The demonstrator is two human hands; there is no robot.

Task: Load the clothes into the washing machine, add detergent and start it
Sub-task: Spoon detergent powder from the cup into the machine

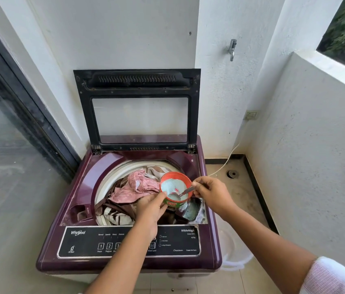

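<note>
A maroon top-loading washing machine [78, 187] stands with its lid [139, 111] raised against the wall. Its drum holds a pink garment [133, 187] and brown-and-cream striped cloth [116, 215]. My left hand [150, 209] holds a small red tub of pale blue detergent powder [174, 186] over the drum's right side. My right hand [209, 193] grips a metal spoon [185, 192] whose bowl dips into the powder. Just below the tub, the detergent compartment [192, 211] at the drum's front right holds some powder. My left forearm hides part of the control panel [95, 240].
A glass sliding door [8, 145] runs along the left. A tap [232, 48] juts from the back wall. A wall socket [251, 115] and white cable [228, 158] sit right of the machine, with a floor drain [233, 174] and a low balcony wall [307, 145].
</note>
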